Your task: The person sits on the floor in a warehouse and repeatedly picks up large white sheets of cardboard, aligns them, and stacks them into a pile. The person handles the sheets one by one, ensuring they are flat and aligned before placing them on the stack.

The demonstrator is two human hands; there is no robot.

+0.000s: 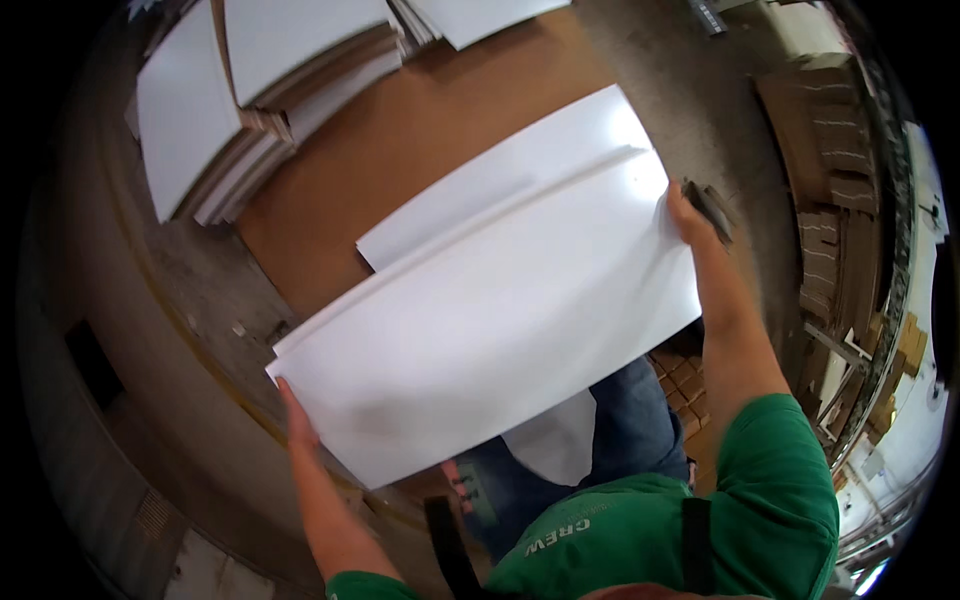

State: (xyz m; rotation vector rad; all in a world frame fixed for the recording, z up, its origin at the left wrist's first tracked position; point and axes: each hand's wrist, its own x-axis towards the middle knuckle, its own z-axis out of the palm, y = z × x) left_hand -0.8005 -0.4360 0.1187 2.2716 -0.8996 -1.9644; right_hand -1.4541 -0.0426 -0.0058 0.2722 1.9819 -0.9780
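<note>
I hold a wide, glossy white panel (pixel 490 330) by its two short ends, tilted in front of my body. My left hand (pixel 298 418) grips its left end, with the fingers mostly hidden under the edge. At the opposite end my right hand (pixel 690 218) is closed on the rim. A second edge shows along the far side, so there may be more than one sheet in my grip; I cannot tell. Just beyond lies another white panel (pixel 470 205), partly covered by the held one. A dark object (pixel 712 212) beside my right hand is too blurred to name.
Stacks of white panels (pixel 195 120) stand at the far left of a large brown board (pixel 325 195), with another white sheet (pixel 490 15) at the top. Flat brown cardboard (pixel 840 150) is piled along the right. A wall (pixel 130 270) runs down the left.
</note>
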